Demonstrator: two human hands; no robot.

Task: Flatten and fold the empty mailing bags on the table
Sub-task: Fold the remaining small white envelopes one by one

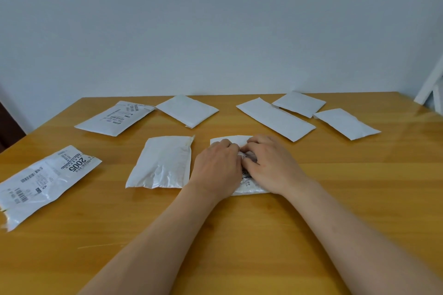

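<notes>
While both hands work mid-tabletop, the left hand (217,165) and right hand (271,163) sit side by side on a white mailing bag (231,139), fingers curled and pinching its crumpled plastic between them. Just left of it lies a glossy bag (163,163). A labelled bag (43,182) lies at the left edge. Toward the far edge: another labelled bag (112,118), a plain bag (188,110), a long folded bag (275,118) and two smaller folded bags (299,103) (346,123) toward the far right corner of the wooden table (359,187).
</notes>
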